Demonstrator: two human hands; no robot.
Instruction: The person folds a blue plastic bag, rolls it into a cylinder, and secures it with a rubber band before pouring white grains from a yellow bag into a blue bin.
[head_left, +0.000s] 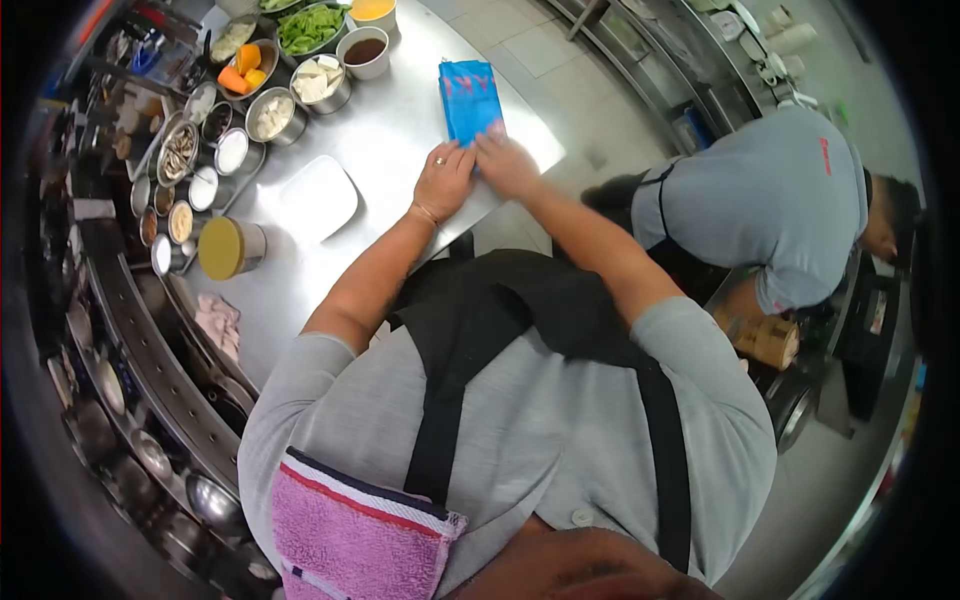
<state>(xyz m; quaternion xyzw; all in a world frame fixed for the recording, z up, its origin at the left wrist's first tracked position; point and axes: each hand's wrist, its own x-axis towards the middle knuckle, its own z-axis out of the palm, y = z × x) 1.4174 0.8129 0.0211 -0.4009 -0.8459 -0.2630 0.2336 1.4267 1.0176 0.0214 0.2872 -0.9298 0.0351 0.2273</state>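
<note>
A blue packet [470,98] with red lettering lies on the steel table [390,130]. Both of my hands are at its near end. My left hand [445,180], with a ring on one finger, has its fingers bent and pressed on the packet's lower left corner. My right hand [507,165] is beside it, blurred by motion, with its fingers at the lower right corner of the packet.
A white square plate [318,198] and a yellow-lidded jar [228,248] stand to the left. Behind them are several bowls of ingredients [270,115]. A pink cloth [218,325] lies near the table's left edge. At right, a person [750,205] bends over a box.
</note>
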